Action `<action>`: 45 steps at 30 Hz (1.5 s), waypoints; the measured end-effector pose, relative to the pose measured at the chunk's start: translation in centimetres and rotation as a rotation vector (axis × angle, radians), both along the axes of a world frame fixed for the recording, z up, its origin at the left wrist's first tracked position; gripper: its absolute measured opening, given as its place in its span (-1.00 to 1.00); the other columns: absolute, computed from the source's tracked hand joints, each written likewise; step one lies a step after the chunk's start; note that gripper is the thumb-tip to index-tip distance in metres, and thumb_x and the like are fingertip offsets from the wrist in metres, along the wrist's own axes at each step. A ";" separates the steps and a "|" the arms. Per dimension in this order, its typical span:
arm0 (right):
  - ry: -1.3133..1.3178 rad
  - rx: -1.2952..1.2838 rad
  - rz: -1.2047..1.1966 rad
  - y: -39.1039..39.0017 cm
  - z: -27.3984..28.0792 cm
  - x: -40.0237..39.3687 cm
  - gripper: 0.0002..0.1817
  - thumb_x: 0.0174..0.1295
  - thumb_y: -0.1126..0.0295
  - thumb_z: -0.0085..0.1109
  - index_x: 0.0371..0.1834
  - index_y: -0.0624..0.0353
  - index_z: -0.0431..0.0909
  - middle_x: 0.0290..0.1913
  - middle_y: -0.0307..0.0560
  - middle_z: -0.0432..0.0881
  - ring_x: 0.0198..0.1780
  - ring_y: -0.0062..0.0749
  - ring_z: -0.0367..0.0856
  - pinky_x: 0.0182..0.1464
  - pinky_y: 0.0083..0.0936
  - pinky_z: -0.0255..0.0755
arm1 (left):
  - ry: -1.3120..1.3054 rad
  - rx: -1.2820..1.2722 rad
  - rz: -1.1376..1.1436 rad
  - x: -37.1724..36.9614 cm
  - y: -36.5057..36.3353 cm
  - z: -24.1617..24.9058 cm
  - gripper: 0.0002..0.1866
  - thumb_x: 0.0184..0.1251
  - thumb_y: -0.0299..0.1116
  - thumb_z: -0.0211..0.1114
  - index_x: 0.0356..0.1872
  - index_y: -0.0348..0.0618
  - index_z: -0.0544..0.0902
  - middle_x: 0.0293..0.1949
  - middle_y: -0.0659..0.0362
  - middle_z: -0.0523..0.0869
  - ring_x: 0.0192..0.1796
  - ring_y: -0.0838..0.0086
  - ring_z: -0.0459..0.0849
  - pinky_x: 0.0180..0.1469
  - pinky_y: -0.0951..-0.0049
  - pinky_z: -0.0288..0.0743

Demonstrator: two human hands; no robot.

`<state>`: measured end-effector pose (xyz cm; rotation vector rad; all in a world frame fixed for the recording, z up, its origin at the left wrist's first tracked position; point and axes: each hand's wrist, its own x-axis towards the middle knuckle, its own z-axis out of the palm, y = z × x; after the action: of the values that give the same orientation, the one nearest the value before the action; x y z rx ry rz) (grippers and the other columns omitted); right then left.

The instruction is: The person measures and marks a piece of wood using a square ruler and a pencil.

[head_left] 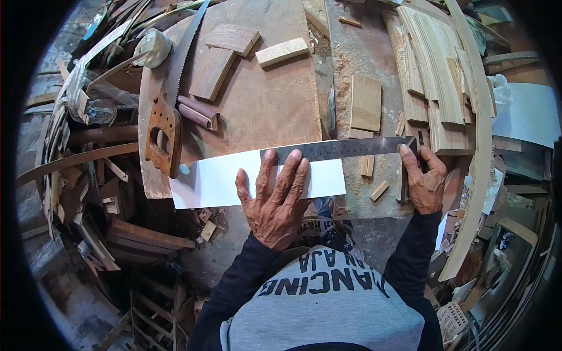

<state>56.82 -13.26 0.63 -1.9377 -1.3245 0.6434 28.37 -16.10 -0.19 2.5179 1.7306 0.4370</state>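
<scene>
A white sheet (222, 178) lies along the near edge of the bench, its right part under the steel blade of a try square (351, 148). My left hand (272, 205) is open over both, fingers spread, the fingertips resting on the blade's left end and the sheet. At the blade's other end, the thumb and fingers of my right hand (425, 178) close around the corner where the stock joins. The stock points toward me, beside my right thumb.
A handsaw (163, 131) with a wooden handle lies at the left, near dark wood blocks (213, 73) and a pale block (282, 52). Stacked boards (430, 64) and a long curved strip (481, 117) run along the right. Offcuts (146, 237) crowd the floor at left.
</scene>
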 end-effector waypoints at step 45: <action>-0.038 -0.113 0.032 0.0 0.9 0.1 -0.65 0.36 0.18 0.30 -0.39 0.28 0.56 -0.46 -0.27 0.49 -0.35 -0.60 0.36 -0.21 -0.58 0.32 | -0.022 -0.013 -0.002 -0.1 0.0 0.5 -0.37 0.29 -0.08 0.32 0.41 0.15 0.48 0.49 0.33 0.39 0.58 0.24 0.19 0.57 -0.15 -0.36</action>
<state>56.88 -13.23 1.48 -2.0318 -1.3707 0.7146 28.31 -16.05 0.27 2.4963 1.7170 0.4508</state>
